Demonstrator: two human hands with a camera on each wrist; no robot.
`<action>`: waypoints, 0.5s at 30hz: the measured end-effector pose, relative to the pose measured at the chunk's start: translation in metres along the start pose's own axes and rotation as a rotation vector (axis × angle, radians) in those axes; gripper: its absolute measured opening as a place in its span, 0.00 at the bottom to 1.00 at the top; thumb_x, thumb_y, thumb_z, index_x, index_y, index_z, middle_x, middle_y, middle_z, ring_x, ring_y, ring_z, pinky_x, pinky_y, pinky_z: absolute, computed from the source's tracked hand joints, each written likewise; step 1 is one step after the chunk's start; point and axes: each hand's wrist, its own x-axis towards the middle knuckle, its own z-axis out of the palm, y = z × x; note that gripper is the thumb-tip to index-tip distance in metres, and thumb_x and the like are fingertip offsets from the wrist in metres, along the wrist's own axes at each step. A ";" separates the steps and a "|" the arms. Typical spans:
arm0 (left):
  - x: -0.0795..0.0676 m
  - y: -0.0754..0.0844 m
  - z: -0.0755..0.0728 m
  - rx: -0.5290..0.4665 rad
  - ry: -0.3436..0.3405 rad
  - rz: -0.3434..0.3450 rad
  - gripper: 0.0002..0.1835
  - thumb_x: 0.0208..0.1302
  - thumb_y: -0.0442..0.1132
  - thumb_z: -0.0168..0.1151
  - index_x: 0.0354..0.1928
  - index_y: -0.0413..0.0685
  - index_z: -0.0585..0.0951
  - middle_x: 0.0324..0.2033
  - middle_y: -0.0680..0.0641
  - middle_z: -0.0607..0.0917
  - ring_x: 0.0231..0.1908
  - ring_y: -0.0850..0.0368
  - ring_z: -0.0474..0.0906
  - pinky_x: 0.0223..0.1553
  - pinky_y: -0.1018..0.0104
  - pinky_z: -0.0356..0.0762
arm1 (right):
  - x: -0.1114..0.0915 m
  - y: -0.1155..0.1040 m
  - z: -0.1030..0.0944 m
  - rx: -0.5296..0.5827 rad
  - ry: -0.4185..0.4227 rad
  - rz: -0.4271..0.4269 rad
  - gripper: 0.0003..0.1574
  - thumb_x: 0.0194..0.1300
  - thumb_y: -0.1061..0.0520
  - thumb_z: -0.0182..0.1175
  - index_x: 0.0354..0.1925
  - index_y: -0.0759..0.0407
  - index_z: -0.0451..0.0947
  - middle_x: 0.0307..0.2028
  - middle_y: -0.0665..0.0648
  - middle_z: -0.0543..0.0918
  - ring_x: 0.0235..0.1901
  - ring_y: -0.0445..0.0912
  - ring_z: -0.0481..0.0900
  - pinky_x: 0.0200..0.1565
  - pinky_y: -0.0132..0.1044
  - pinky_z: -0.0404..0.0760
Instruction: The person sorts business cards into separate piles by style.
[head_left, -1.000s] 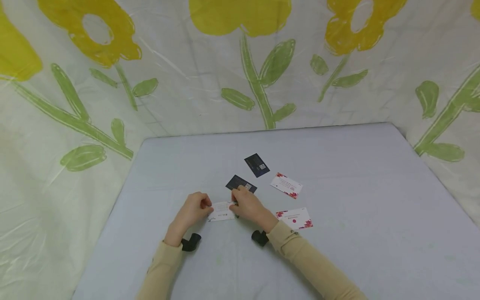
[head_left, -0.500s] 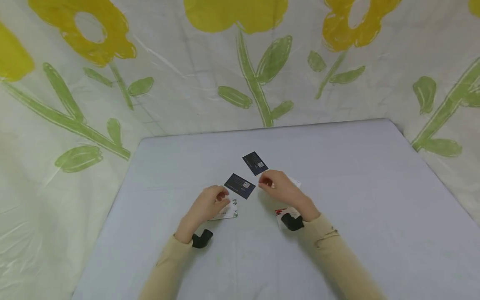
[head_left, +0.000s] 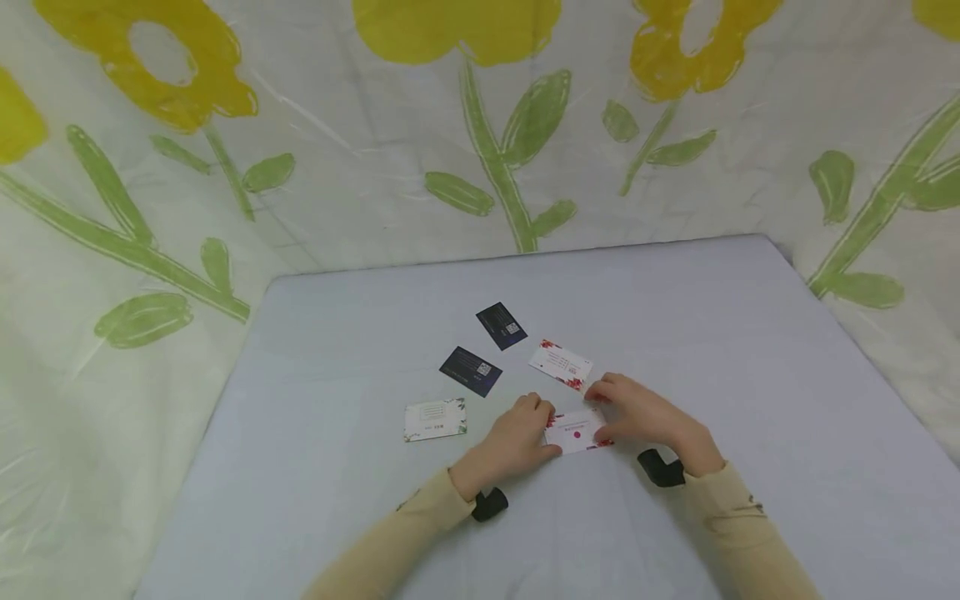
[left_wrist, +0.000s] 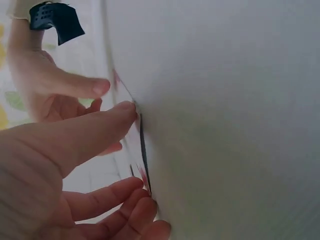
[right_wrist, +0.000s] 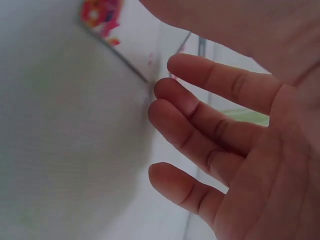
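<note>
A white business card with red floral corners [head_left: 568, 427] lies between my two hands in the head view. My left hand [head_left: 513, 440] grips its left end, thumb at the near corner and fingers at the far one. The left wrist view shows that thumb [left_wrist: 125, 111] and the fingertips along the card's edge, with a dark line beneath it. Over the card's right end is my right hand [head_left: 641, 412], its fingers spread and loosely bent. Close to those fingers lies a second red-flowered white card [head_left: 561, 364].
Two black business cards, one farther back [head_left: 502, 325] and one nearer [head_left: 471, 371], lie behind the hands. A white card with green leaf corners [head_left: 435, 420] is to the left. All rest on a pale table [head_left: 315, 358] before a flower-printed curtain [head_left: 330, 150].
My left hand has left the green-leaf card and moved right to the red-flowered card. The right hand went from the green-leaf card past the upper red-flowered card, then down to the lower one.
</note>
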 end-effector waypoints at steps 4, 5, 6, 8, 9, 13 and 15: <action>0.001 -0.001 0.004 0.010 0.013 0.001 0.22 0.50 0.49 0.65 0.42 0.44 0.73 0.33 0.51 0.69 0.35 0.58 0.64 0.34 0.71 0.67 | -0.004 0.004 0.005 -0.023 0.006 -0.013 0.25 0.41 0.56 0.71 0.40 0.58 0.73 0.37 0.49 0.71 0.40 0.45 0.68 0.43 0.40 0.70; 0.001 -0.001 0.005 -0.002 0.012 0.001 0.22 0.49 0.49 0.65 0.42 0.44 0.73 0.33 0.51 0.69 0.35 0.59 0.64 0.34 0.71 0.67 | -0.004 0.005 0.006 -0.027 0.011 -0.018 0.25 0.41 0.56 0.71 0.39 0.57 0.73 0.37 0.49 0.71 0.40 0.44 0.68 0.43 0.40 0.70; 0.001 -0.002 0.005 -0.010 0.009 0.001 0.21 0.50 0.49 0.65 0.42 0.44 0.73 0.33 0.52 0.68 0.35 0.59 0.64 0.34 0.71 0.66 | -0.004 0.006 0.007 -0.029 0.015 -0.024 0.25 0.41 0.56 0.71 0.39 0.57 0.73 0.36 0.49 0.71 0.40 0.44 0.68 0.43 0.40 0.70; 0.002 -0.004 0.006 -0.019 0.000 0.003 0.21 0.50 0.49 0.64 0.41 0.45 0.72 0.33 0.52 0.68 0.35 0.59 0.63 0.34 0.72 0.66 | -0.004 0.007 0.008 -0.026 0.020 -0.038 0.25 0.41 0.56 0.71 0.39 0.58 0.73 0.36 0.49 0.71 0.40 0.44 0.68 0.43 0.40 0.70; 0.002 -0.004 0.006 -0.027 -0.005 0.001 0.21 0.50 0.49 0.64 0.41 0.45 0.72 0.33 0.52 0.68 0.35 0.60 0.63 0.34 0.72 0.66 | -0.004 0.008 0.008 -0.023 0.020 -0.045 0.24 0.41 0.56 0.71 0.39 0.58 0.73 0.36 0.49 0.71 0.40 0.44 0.67 0.43 0.40 0.70; 0.004 -0.006 0.005 -0.054 -0.015 -0.003 0.21 0.49 0.49 0.65 0.40 0.45 0.71 0.32 0.53 0.67 0.35 0.60 0.63 0.34 0.72 0.65 | -0.003 0.009 0.008 -0.002 0.010 -0.053 0.23 0.42 0.57 0.70 0.37 0.57 0.72 0.35 0.49 0.70 0.39 0.44 0.67 0.43 0.40 0.70; 0.004 -0.007 0.004 -0.071 -0.022 -0.007 0.21 0.49 0.48 0.65 0.40 0.45 0.71 0.32 0.53 0.67 0.34 0.60 0.63 0.35 0.72 0.65 | -0.002 0.009 0.008 0.008 0.000 -0.060 0.22 0.42 0.57 0.70 0.36 0.56 0.72 0.35 0.49 0.69 0.39 0.45 0.66 0.42 0.40 0.69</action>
